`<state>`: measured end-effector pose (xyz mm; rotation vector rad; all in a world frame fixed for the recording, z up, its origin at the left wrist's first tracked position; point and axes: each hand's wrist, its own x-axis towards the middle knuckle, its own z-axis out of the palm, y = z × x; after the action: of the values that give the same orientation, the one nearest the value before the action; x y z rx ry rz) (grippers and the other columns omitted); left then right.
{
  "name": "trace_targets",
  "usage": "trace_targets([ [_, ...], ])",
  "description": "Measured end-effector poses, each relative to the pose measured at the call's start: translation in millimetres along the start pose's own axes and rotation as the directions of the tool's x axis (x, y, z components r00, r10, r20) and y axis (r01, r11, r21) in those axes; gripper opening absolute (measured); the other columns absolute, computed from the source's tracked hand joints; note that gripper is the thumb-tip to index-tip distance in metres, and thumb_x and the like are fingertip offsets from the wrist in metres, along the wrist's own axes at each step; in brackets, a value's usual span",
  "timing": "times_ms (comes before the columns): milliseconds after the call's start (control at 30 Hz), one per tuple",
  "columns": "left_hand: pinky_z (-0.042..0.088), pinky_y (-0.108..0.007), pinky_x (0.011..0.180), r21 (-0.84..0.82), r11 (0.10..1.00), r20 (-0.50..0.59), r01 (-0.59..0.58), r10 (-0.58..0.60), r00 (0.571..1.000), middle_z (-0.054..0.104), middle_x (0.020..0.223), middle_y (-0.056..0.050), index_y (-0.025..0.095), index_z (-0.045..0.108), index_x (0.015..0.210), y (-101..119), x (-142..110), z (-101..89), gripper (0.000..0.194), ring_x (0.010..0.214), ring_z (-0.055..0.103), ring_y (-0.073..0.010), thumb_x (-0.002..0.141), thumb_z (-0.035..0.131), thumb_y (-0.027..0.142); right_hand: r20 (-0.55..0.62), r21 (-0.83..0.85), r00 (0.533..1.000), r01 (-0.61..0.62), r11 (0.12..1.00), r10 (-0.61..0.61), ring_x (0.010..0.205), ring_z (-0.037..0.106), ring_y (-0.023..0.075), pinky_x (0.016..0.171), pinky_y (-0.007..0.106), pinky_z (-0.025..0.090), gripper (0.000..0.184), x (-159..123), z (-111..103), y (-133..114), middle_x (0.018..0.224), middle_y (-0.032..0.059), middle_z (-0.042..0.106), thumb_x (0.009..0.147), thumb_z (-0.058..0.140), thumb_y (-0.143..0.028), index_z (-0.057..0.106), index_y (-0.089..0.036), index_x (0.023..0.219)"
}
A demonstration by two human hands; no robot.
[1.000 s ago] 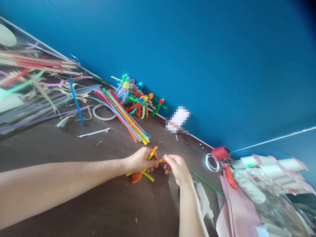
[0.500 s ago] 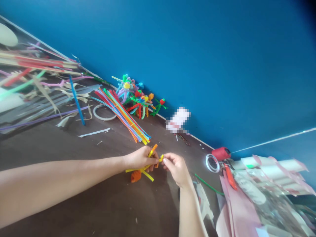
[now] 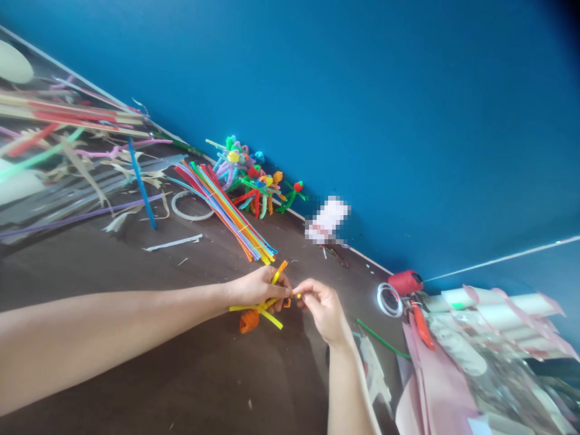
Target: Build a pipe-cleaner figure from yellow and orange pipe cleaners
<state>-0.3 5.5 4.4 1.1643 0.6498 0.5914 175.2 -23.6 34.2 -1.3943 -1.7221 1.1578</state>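
My left hand (image 3: 257, 286) is closed around a yellow and orange pipe-cleaner figure (image 3: 249, 322). The figure's wound orange knob hangs below the hand, and yellow limbs stick out around it. An orange-tipped yellow limb pokes up past the fingers. Close beside it, my right hand (image 3: 324, 308) pinches the end of one yellow limb between thumb and finger. Most of that limb is hidden by the fingertips. Just beyond the left hand lies a banded bundle of coloured pipe cleaners (image 3: 229, 214).
Finished pipe-cleaner figures (image 3: 254, 181) stand along the blue wall (image 3: 339, 109). Loose sticks and strips (image 3: 90, 145) clutter the left. To the right are a red thread spool (image 3: 406, 282), a tape roll (image 3: 389, 300), red-handled pliers (image 3: 422, 326) and pink wrapping sheets (image 3: 435, 374).
The yellow tip that stuck up between my hands is now mostly covered by my right fingers, which have curled down over it. My left hand keeps its hold, barely shifted.
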Motion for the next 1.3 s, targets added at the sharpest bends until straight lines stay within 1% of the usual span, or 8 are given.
trace_targets([
  [133,0.039,-0.018,0.043,0.005,1.0,-0.016,-0.002,0.002,1.0,0.054,0.044,0.003,0.013,0.054,0.066,1,-1,2.9,0.024,0.037,0.046,-0.0067,0.07,0.058,0.036,0.026,0.071,0.999,-0.026,0.997,0.024,0.058,0.053,0.011,0.052,0.02,0.041,0.016,-1,0,-2,0.065,-0.0003,0.059,0.078,0.049,-0.025,0.064,-0.018,0.079],
  [300,0.039,-0.018,0.041,0.023,1.0,-0.014,-0.011,0.012,1.0,0.054,0.045,0.002,0.013,0.053,0.065,-2,-1,4.3,0.027,0.037,0.046,-0.007,0.069,0.058,0.04,0.008,0.087,0.998,-0.069,0.994,0.068,0.053,0.05,0.0102,0.048,0.02,0.04,0.017,1,3,-1,0.058,-0.0014,0.055,0.074,0.058,-0.033,0.061,-0.016,0.069],
  [467,0.039,-0.018,0.044,-0.002,1.0,-0.012,-0.007,0.007,1.0,0.055,0.045,0.003,0.013,0.054,0.066,-2,0,1.6,0.026,0.039,0.048,-0.0071,0.069,0.06,0.038,0.017,0.158,0.992,-0.128,0.979,0.127,0.052,0.051,0.0088,0.047,0.019,0.041,0.019,1,3,1,0.061,-0.0031,0.055,0.069,0.063,-0.031,0.059,-0.017,0.081],
  [600,0.04,-0.018,0.045,-0.029,1.0,0.001,-0.011,0.011,1.0,0.055,0.045,0.002,0.012,0.055,0.066,-3,1,-0.6,0.024,0.041,0.049,-0.0073,0.07,0.059,0.036,0.044,0.147,0.991,-0.132,0.98,0.127,0.053,0.052,0.0087,0.047,0.019,0.042,0.02,1,1,0,0.065,-0.0019,0.057,0.069,0.063,-0.03,0.056,-0.017,0.082],
  [867,0.037,-0.018,0.044,-0.05,0.999,0.039,-0.006,0.008,0.999,0.055,0.045,0.003,0.013,0.056,0.067,-3,1,-2.9,0.022,0.039,0.047,-0.0071,0.07,0.059,0.034,0.034,-0.053,0.999,-0.004,0.999,0.006,0.065,0.059,0.0126,0.062,0.024,0.046,0.012,-2,0,-5,0.073,0.0007,0.061,0.073,0.058,-0.024,0.057,-0.017,0.083],
  [1000,0.036,-0.018,0.043,-0.058,0.998,0.069,0.018,-0.014,0.997,0.054,0.044,0.003,0.013,0.056,0.067,-1,0,-4.5,0.021,0.037,0.046,-0.0068,0.071,0.059,0.033,0.008,-0.202,0.994,0.11,0.973,-0.11,0.066,0.058,0.0126,0.063,0.023,0.045,0.006,-4,1,-12,0.073,-0.0002,0.06,0.075,0.054,-0.02,0.057,-0.018,0.08],
  [1100,0.035,-0.018,0.043,-0.069,0.997,0.079,0.028,-0.023,0.997,0.054,0.043,0.003,0.013,0.056,0.066,0,0,-5.2,0.019,0.037,0.046,-0.0068,0.071,0.058,0.031,0.02,-0.286,0.98,0.196,0.938,-0.199,0.07,0.057,0.0127,0.065,0.023,0.044,0.008,-5,1,-15,0.076,-0.0002,0.058,0.076,0.051,-0.015,0.057,-0.019,0.079],
  [1300,0.033,-0.018,0.041,-0.089,0.995,0.132,0.048,-0.036,0.991,0.052,0.041,0.003,0.013,0.057,0.067,3,-1,-6.0,0.016,0.037,0.046,-0.0072,0.07,0.057,0.029,0.063,-0.341,0.955,0.294,0.893,-0.29,0.071,0.054,0.0123,0.066,0.023,0.043,0.015,-5,1,-16,0.077,0.0002,0.055,0.075,0.046,-0.008,0.056,-0.019,0.078],
])
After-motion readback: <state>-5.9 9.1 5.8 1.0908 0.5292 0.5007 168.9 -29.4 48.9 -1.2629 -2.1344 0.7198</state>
